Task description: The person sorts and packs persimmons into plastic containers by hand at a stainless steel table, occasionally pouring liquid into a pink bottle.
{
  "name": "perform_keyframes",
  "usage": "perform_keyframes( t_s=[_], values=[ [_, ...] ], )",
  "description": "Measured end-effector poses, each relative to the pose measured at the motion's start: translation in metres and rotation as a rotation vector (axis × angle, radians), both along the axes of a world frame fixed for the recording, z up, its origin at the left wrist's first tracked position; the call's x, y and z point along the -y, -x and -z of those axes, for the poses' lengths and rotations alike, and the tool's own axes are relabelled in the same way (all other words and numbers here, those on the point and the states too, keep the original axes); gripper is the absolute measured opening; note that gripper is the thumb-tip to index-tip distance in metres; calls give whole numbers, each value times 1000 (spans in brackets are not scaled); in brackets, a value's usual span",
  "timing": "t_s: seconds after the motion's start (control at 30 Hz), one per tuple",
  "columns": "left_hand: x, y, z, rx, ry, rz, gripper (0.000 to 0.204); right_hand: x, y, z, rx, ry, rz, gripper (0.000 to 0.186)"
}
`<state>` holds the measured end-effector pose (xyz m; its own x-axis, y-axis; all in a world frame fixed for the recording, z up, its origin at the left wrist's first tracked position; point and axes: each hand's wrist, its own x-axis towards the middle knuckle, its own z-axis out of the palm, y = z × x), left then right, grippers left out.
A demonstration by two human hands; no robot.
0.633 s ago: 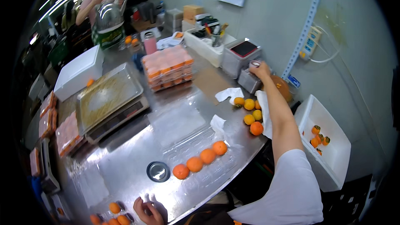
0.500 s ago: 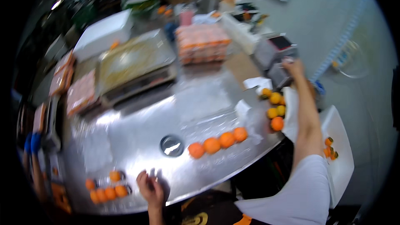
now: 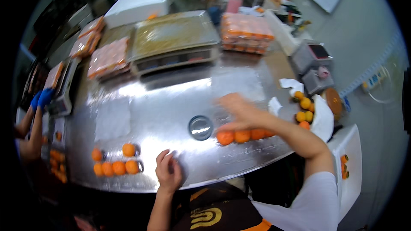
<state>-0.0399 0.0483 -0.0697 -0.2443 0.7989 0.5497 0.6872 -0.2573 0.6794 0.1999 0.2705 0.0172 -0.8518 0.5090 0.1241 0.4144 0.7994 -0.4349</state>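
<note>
Right fingers wide apart, left fingers loosely bent, both seemingly empty; round glassy disc between, orange fruits near the right.

Around a dark-rimmed disc, the metal tabletop carries a scale at twelve o'clock, stacked fruit packs at one, persimmons at three, a fruit tray at eight.
</note>
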Motion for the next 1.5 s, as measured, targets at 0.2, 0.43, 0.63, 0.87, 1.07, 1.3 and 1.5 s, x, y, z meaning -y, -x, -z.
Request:
perform_keyframes(
  t_s=[0.2, 0.43, 0.63, 0.87, 1.07, 1.3, 1.5],
  values=[
    [8, 4, 14, 72, 11, -52, 31, 19, 62, 37, 184, -76, -150, 106],
    [4, -1, 16, 16, 95, -9, 24, 21, 64, 42, -69, -99, -152, 70],
    [-1, 9, 25, -63, 66, 77, 27, 11, 64, 40, -105, -115, -155, 70],
    [-2, 12, 38, 96, 136, 85, 29, -56, -34, -30, -333, -290, 225, 78],
    [10, 5, 29, 91, 181, 13, 29, -103, -223, -99, -161, -580, 943, 81],
    [5, 3, 33, 97, 149, 10, 27, -111, -419, -85, 72, -470, 1620, 85],
    [18, 13, 53, 166, 201, -48, 32, -136, -437, -43, 74, -276, 1706, 88]
  ],
)
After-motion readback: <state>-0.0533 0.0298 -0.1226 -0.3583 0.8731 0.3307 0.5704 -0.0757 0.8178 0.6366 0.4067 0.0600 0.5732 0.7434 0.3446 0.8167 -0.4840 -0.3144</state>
